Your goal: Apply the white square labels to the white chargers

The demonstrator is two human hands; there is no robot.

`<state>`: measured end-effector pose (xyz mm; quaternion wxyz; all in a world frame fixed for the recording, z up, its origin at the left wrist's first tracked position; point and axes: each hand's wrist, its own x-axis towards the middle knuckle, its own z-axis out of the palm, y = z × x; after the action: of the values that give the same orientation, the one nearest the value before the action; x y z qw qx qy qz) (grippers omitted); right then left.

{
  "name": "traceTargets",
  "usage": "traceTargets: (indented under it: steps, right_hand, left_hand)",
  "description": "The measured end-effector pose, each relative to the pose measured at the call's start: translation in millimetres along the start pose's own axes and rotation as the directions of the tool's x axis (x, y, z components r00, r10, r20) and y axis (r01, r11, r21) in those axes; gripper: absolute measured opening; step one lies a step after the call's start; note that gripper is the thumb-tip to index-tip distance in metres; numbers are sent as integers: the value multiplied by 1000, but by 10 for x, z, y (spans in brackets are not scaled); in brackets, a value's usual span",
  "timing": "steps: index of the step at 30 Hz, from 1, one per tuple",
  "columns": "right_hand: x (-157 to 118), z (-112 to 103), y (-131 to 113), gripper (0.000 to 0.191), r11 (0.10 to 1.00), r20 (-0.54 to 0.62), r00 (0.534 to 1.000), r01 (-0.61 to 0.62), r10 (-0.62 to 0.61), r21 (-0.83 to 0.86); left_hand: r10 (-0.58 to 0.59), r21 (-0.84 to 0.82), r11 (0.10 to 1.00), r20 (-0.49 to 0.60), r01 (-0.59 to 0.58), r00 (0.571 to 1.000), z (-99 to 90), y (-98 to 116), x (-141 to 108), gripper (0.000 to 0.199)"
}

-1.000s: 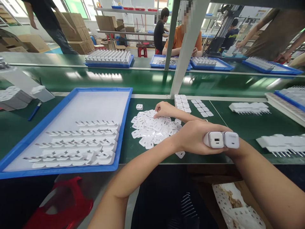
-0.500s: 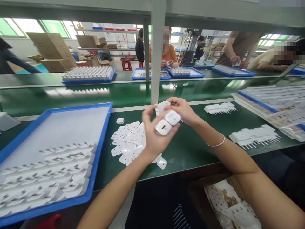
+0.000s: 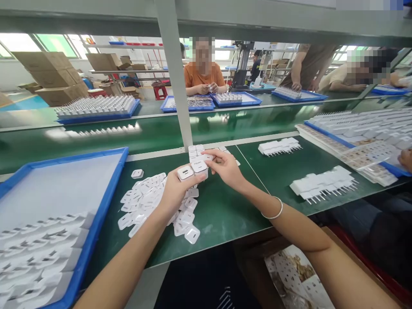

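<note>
My left hand is wrapped round white charger housings, whose square end faces with slots point up toward me. The fingertips of my right hand pinch at the right side of these housings. A small block of white pieces stands on the green table just beyond my hands. Loose white square covers lie in a heap left of and beneath my left forearm, and one white piece sits apart behind the heap.
A blue-rimmed tray with rows of white housings is at left. Two rows of pronged white housings lie at right, near stacked trays. A metal post rises ahead. Across the line, people work beside blue trays.
The view has shifted, and scene objects appear further left. My left hand has turned the housings more upright, and my right hand's fingers now touch their right side. The block beyond my hands is now visible.
</note>
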<state>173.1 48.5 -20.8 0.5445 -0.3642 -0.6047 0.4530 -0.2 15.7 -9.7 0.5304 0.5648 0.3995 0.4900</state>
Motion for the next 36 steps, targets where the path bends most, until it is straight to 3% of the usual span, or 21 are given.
traceTargets:
  steps: [5, 9, 11, 16, 18, 27, 36]
  right_hand:
    - [7, -64, -19, 28, 998, -31, 999, -42, 43, 39]
    - [13, -180, -163, 18, 967, -83, 993, 66, -89, -247]
    - [0, -225, -236, 15, 958, -76, 991, 86, -110, -274]
    - [-105, -205, -352, 23, 999, 0, 1000, 25, -25, 29]
    - [-170, -154, -390, 27, 996, 48, 999, -18, 14, 87]
    - [-405, 75, -392, 27, 977, 222, 967, -161, 128, 140]
    - [-478, 134, -412, 30, 968, 212, 965, -191, 155, 161]
  left_hand:
    - [45, 127, 991, -43, -39, 998, 29, -19, -14, 41]
    - [197, 269, 948, -78, -169, 977, 38, -78, -20, 46]
    - [341, 359, 884, -58, -300, 938, 29, -115, -17, 42]
    - [586, 468, 696, 65, -544, 807, 11, -154, -7, 39]
    - [612, 480, 667, 81, -569, 787, 9, -154, -6, 38]
    - [635, 506, 632, 96, -587, 767, -1, -199, -15, 40]
    - [652, 530, 592, 129, -608, 747, 27, -207, -42, 43]
